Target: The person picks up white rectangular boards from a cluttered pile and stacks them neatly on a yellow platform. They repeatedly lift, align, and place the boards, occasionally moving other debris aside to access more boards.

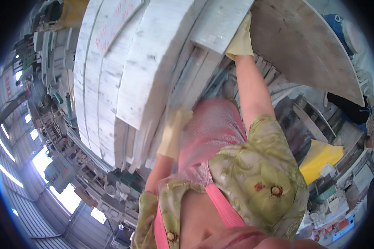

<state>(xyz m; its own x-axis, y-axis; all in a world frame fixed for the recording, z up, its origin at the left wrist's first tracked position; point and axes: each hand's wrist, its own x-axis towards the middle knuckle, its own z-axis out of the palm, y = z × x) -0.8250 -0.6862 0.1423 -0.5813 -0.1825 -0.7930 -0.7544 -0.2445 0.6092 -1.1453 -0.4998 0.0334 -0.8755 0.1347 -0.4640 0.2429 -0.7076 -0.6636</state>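
Several thick white marble slabs (pixel 141 66) stand on edge in a row in front of me. My right hand (pixel 241 39), in a pale yellow glove, reaches up and grips the edge of one white slab (pixel 220 20). My left hand (pixel 174 130), also gloved and blurred, lies against the edges of thinner slabs (pixel 195 79) lower down. I cannot tell whether its fingers close on anything. A pink apron (pixel 214 128) over my green patterned shirt fills the lower middle.
A large brown board (pixel 303 45) leans at the upper right, with a blue drum (pixel 336 23) behind it. A yellow block (pixel 320 155) and cluttered benches lie to the right. Green machinery (pixel 58 174) and bright windows line the left.
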